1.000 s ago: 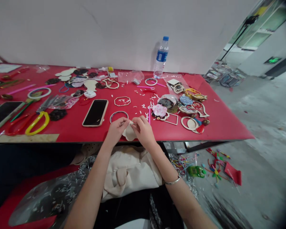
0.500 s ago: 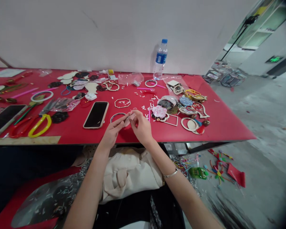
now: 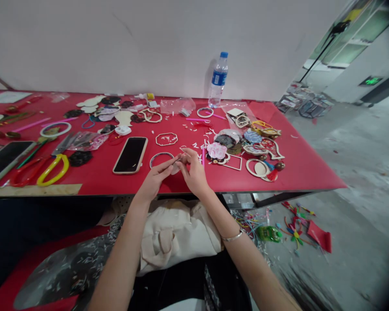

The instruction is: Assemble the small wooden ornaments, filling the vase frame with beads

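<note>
Both hands meet over the front edge of the red table (image 3: 227, 183). My left hand (image 3: 155, 179) is closed, its thumb and fingers pinching a small pale piece (image 3: 175, 168). My right hand (image 3: 193, 172) is closed at the other side of that same piece, fingertips touching it. The piece is mostly hidden, so its shape is unclear. Just behind my left hand lies a round ring (image 3: 154, 157). A phone (image 3: 130, 155) with a dark screen lies to the left of it, and an octagonal frame (image 3: 166, 139) is farther back.
Yellow-handled scissors (image 3: 53, 170) and a second phone (image 3: 8, 162) lie at the left. A water bottle (image 3: 218, 80) stands by the wall. Right of my hands are a pink flower piece (image 3: 217, 150), a rectangular frame (image 3: 235, 163) and tassels. A cream bag (image 3: 181, 239) rests on my lap.
My right fingers have shifted slightly over the pale piece, which now shows a little lower between the hands. Both hands still hold it.
</note>
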`<state>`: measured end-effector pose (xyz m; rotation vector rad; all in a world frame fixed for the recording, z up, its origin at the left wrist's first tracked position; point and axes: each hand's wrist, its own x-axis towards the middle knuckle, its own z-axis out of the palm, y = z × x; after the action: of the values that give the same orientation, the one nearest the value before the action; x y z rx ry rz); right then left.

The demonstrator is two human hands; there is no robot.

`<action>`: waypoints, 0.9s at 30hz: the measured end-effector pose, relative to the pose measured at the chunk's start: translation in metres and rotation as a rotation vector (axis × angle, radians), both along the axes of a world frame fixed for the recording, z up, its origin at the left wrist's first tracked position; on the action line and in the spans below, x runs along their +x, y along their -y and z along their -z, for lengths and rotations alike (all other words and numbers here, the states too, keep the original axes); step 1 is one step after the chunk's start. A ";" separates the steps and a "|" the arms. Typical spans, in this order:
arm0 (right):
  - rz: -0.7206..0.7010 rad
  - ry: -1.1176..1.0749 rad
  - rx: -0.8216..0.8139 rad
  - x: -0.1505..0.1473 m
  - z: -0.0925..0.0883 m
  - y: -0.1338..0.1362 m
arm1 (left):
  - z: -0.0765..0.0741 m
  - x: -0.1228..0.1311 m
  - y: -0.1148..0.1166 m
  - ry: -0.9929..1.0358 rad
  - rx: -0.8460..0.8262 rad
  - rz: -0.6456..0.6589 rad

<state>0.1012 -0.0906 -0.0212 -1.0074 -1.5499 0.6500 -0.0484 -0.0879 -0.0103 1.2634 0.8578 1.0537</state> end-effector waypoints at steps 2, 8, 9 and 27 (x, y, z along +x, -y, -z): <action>-0.001 0.013 0.011 0.000 0.000 0.001 | 0.000 0.000 0.000 -0.010 0.000 0.001; 0.035 0.057 0.052 -0.002 -0.002 0.004 | -0.001 -0.001 0.000 -0.016 -0.002 0.026; 0.040 0.055 0.050 -0.003 -0.002 0.004 | -0.001 -0.001 0.000 -0.013 -0.005 0.032; 0.055 0.129 0.117 -0.002 0.000 0.004 | -0.002 0.000 0.001 -0.017 -0.012 0.070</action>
<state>0.0991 -0.0946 -0.0211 -1.0164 -1.6464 0.4580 -0.0485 -0.0889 -0.0080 1.2846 0.8259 0.9823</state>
